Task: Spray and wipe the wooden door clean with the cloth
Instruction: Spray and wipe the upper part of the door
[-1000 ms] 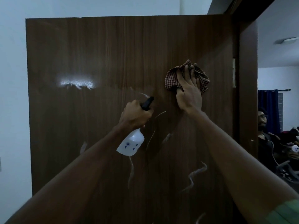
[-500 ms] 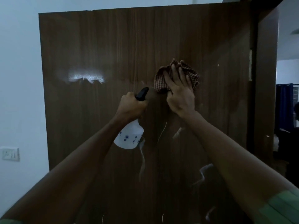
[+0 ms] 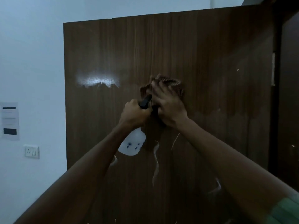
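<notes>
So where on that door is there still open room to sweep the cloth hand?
Open wood runs right of the cloth to the door edge, and above both hands up to the top edge. Leftward it is crowded: the left hand grips the spray bottle right beside the right hand, with the white spray patch beyond.

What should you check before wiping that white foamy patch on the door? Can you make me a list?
1. Cloth pressed flat on the wooden door by the right hand: ok, though blurred.
2. Foam patch not wiped yet: ok, it sits left of the cloth.
3. Path from cloth to patch: not ok, the left hand gripping the spray bottle is close beside the right hand.
4. Drips running down below: not ok, they need wiping too.
5. Spray left in the bottle: cannot tell.
</notes>
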Action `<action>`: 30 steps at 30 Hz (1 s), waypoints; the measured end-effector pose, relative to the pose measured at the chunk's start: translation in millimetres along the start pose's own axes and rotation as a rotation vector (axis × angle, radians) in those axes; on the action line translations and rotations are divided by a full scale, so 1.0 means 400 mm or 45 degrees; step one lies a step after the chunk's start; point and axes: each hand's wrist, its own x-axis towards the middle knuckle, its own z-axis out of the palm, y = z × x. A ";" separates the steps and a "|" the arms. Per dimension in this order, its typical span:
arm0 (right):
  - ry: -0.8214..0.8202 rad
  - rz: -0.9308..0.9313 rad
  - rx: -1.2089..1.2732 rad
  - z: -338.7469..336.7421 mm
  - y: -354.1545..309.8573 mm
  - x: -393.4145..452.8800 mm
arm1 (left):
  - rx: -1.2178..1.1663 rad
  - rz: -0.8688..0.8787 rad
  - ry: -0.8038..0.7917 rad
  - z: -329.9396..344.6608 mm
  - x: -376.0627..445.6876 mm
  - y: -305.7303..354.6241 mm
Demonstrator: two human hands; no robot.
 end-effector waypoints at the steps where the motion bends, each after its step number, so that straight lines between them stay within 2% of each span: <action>1: -0.069 -0.144 -0.029 0.014 0.002 -0.031 | 0.000 -0.010 0.021 -0.004 -0.004 -0.002; 3: -0.111 -0.226 -0.023 0.016 0.036 -0.088 | -0.033 -0.034 0.041 -0.015 -0.008 -0.007; 7: 0.164 0.250 0.058 -0.009 0.068 -0.008 | -0.046 -0.041 0.013 -0.045 -0.001 -0.015; 9: 0.250 0.348 0.069 -0.010 0.018 0.061 | -0.054 -0.047 0.003 -0.051 0.005 -0.016; 10: 0.226 0.296 0.067 0.002 -0.011 0.072 | -0.068 -0.058 0.017 -0.053 0.006 -0.018; 13: -0.012 -0.148 0.019 0.055 -0.046 -0.004 | -0.088 -0.086 0.060 -0.062 -0.006 -0.034; 15: -0.089 -0.251 -0.017 0.055 -0.007 -0.059 | -0.087 -0.122 0.072 -0.075 -0.019 -0.049; 18: 0.106 0.028 -0.001 0.028 0.021 -0.007 | -0.050 -0.149 0.076 -0.104 -0.025 -0.068; 20: 0.249 0.233 0.047 0.017 -0.018 0.082 | -0.040 -0.160 0.073 -0.120 -0.018 -0.073; 21: 0.270 0.257 0.067 0.016 -0.054 0.111 | -0.051 -0.170 0.076 -0.124 -0.016 -0.077; 22: 0.241 0.225 0.084 0.023 -0.087 0.123 | -0.065 -0.176 0.087 -0.126 -0.014 -0.084; 24: 0.088 -0.015 0.060 0.051 -0.121 0.095 | -0.083 -0.171 0.116 -0.127 -0.018 -0.092; 26: -0.040 -0.235 -0.011 0.065 -0.091 0.033 | -0.087 -0.183 0.131 -0.132 -0.025 -0.100; 27: -0.037 -0.271 -0.034 0.064 -0.068 0.013 | -0.082 -0.190 0.126 -0.137 -0.029 -0.105; 28: 0.007 -0.229 -0.040 0.061 -0.046 0.008 | -0.072 -0.193 0.121 -0.141 -0.033 -0.108; 30: 0.135 0.016 0.014 0.042 -0.025 0.053 | -0.040 -0.179 0.117 -0.158 -0.035 -0.112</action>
